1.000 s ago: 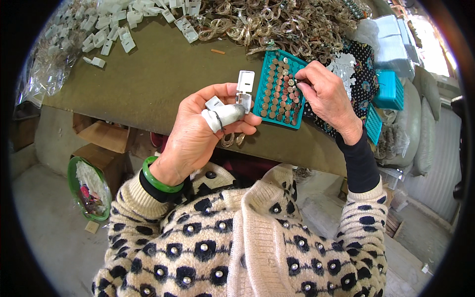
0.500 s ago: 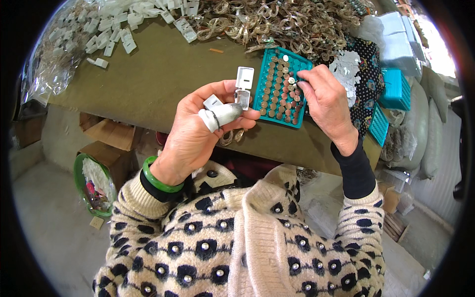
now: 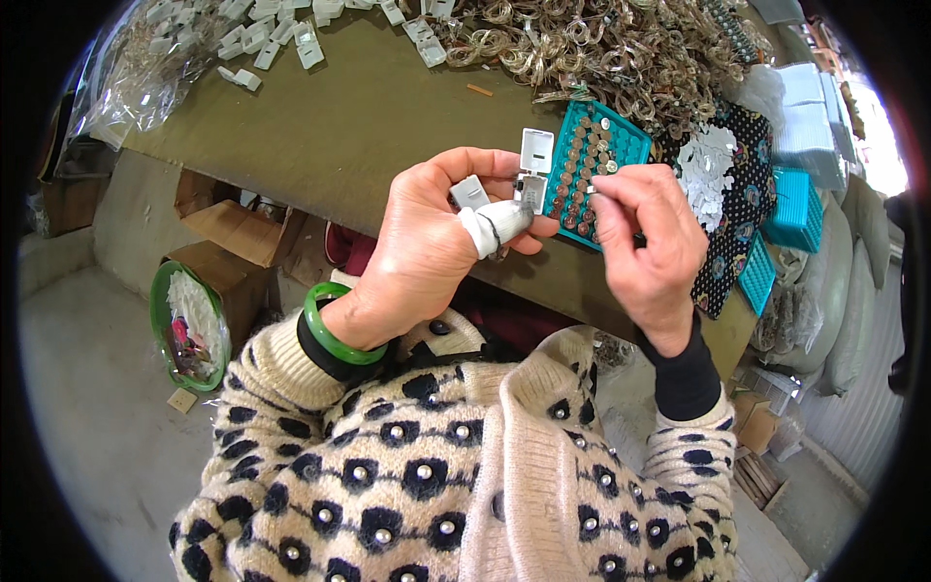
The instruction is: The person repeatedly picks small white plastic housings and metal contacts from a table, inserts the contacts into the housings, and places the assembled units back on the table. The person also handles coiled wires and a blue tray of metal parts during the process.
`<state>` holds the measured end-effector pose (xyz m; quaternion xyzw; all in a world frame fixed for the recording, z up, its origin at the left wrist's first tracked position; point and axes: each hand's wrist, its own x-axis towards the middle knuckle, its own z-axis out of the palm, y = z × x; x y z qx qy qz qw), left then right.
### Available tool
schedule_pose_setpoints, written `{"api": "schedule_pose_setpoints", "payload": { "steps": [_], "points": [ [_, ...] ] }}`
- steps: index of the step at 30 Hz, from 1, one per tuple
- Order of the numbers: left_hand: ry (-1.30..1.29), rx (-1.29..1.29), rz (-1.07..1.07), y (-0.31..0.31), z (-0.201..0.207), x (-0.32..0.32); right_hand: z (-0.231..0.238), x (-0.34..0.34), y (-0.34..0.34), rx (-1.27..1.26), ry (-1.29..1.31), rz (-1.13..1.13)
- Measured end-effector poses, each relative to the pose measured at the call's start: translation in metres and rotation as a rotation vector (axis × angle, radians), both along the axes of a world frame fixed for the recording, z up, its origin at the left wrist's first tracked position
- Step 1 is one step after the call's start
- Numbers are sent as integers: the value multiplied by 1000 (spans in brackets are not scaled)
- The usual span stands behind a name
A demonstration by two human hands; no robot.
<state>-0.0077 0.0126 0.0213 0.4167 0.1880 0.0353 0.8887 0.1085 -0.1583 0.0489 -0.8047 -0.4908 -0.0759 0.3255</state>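
Note:
My left hand (image 3: 436, 218) is closed around a small white plastic battery case (image 3: 535, 152), its lid standing hinged up. A second white case (image 3: 471, 192) is tucked in the same palm. White wrapping with a dark tie covers the thumb (image 3: 504, 221). My right hand (image 3: 652, 238) pinches a small silvery piece, apparently a button cell (image 3: 591, 191), close to the right side of the case. Under and beyond both hands lies a teal tray (image 3: 632, 145) with rows of copper-coloured button cells (image 3: 572, 155); the fingers hide part of it.
Coiled clear wires (image 3: 582, 48) heap at the back, with loose white cases (image 3: 308, 44) at the back left. White flakes (image 3: 708, 165) lie on a dark patterned cloth (image 3: 729, 254). Stacked teal trays (image 3: 795, 209) stand right. A green basket (image 3: 160, 330) sits on the floor.
My right hand has drawn back from the tray toward the case, a small silvery piece at its fingertips. My left hand still holds the cases. The whole view has shifted somewhat.

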Motion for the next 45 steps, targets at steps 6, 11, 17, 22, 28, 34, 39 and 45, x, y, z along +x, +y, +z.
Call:
{"api": "schedule_pose_setpoints", "payload": {
  "steps": [6,11,17,22,28,34,39,45],
  "points": [
    [-2,133,28,-8,3,-6,-7,-23,22,22,-192,82],
    [-16,28,25,-5,2,-10,-4,-32,22,-1,-123,97],
    [-41,-30,21,-4,4,-12,1,-34,27,100,-17,19],
    [-53,-14,13,-1,0,-13,-2,-37,32,104,87,25],
    [-26,-7,-3,0,0,-9,-1,-31,25,97,245,80],
    [-85,-134,-63,3,-8,-6,-5,6,5,69,114,-149],
    [-136,-339,-102,0,-16,-1,-34,40,-4,-132,-196,-160],
    [-143,-304,-129,2,-17,5,-33,51,-10,-144,-114,-103]
  ]
}}
